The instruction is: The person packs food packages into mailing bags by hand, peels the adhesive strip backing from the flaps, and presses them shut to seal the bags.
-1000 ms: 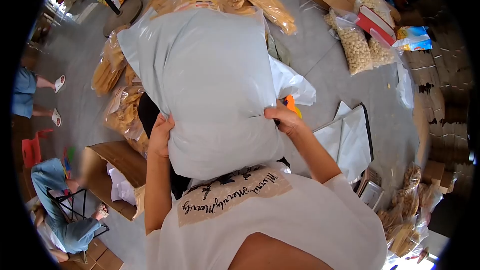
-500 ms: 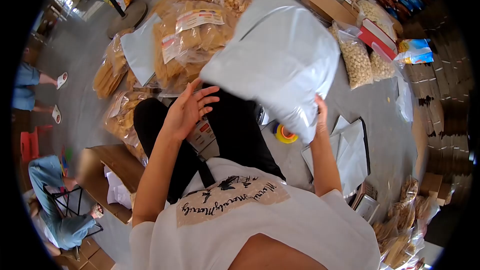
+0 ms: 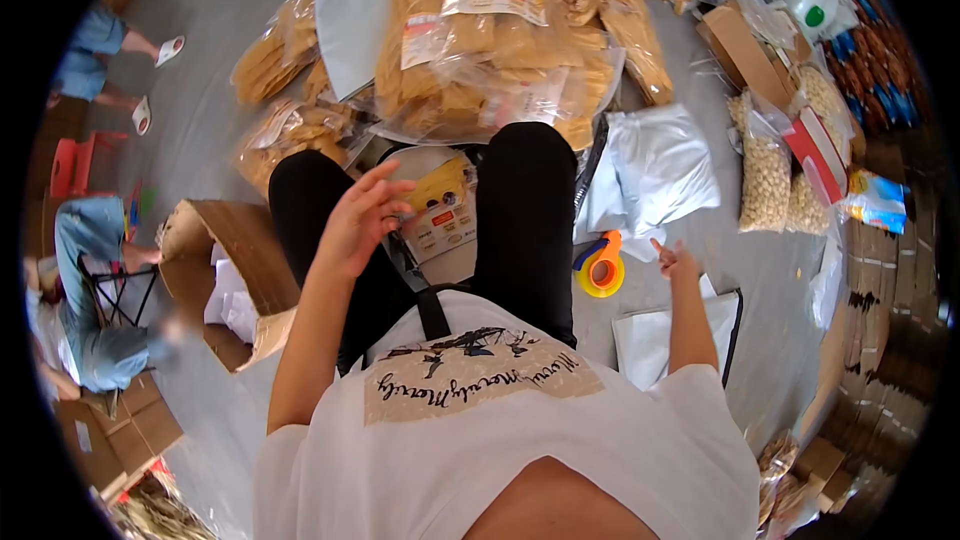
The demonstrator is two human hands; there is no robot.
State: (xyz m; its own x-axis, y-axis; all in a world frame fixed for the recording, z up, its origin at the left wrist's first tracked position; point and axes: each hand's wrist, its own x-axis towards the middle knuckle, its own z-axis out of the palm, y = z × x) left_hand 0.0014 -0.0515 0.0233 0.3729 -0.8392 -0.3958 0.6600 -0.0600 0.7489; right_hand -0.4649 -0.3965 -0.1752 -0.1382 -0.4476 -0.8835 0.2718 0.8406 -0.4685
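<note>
A filled silver-white plastic mailer bag (image 3: 665, 165) lies on the floor just beyond my right knee. My right hand (image 3: 678, 258) is just below its near corner, holding nothing, with a finger stretched out. Beside that hand is an orange and yellow tape dispenser (image 3: 603, 265). Flat mailer bags (image 3: 650, 335) rest on the floor under my right forearm. My left hand (image 3: 368, 218) hovers above my left thigh, empty, its fingers apart. Between my legs a printed yellow and white package (image 3: 445, 215) can be seen, partly covered.
Clear bags of tan dried sheets (image 3: 480, 50) are heaped ahead, with a pale mailer (image 3: 355, 30) on them. An open carton (image 3: 270, 270) stands left. Bags of pale pieces (image 3: 765, 170) and stacked flat cardboard (image 3: 890, 330) are right. Another person's legs (image 3: 95, 270) show left.
The filled mailer bag went from my raised right hand down to the floor on the right, and that hand has let go. My left hand stays open. The view has shifted.
</note>
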